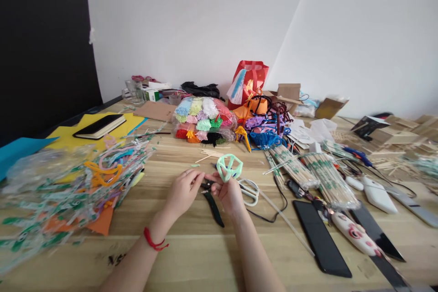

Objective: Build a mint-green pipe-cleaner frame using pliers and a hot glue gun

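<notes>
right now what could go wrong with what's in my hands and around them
The green frame is made of thin, open struts, so too tight a grip by the right hand could bend it. The black tool lies just below both hands and might get knocked if the left hand drops. The black cable curves near the white handles, so a sleeve or finger might snag it.

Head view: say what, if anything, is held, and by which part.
The right hand holds the green frame by its near edge. For the left hand, I can't tell.
</notes>
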A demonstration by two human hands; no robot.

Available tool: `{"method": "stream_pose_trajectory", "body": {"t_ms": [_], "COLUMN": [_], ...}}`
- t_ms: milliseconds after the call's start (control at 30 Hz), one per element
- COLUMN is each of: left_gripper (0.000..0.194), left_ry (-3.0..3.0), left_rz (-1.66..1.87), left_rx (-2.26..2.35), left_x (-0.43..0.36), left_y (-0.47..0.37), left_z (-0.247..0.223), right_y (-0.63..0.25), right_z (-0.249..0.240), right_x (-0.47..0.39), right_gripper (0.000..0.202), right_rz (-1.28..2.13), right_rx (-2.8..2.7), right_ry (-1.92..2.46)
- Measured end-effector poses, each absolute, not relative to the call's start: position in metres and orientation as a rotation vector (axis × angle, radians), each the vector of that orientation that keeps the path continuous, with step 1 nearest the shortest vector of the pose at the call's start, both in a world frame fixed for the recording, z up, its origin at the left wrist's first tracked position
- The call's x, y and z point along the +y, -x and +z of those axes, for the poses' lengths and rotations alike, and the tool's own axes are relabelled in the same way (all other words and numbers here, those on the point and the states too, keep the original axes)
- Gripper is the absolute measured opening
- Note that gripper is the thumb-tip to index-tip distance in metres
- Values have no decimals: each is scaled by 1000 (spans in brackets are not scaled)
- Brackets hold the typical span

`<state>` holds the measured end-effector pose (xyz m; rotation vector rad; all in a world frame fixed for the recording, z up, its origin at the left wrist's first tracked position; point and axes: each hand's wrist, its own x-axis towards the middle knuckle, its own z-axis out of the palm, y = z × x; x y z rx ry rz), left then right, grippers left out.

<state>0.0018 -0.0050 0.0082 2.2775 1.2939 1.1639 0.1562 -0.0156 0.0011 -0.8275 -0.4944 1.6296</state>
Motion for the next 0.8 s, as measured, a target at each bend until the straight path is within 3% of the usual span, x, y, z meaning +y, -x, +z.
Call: {"method": "stream_pose_trajectory", "body": {"t_ms": [800], "left_gripper": [23], "left_ry": [-2513], "left_rz": [1148], "left_rx": [1425], "left_x": [-7], "left_y": [-2], "left_z": [2], "right_y": [-149], "right_z": [13], "right_x": [-21], "right_gripper": [25], "right_rz": [1603], "right_rx": [-529], "right_ry": [912]}}
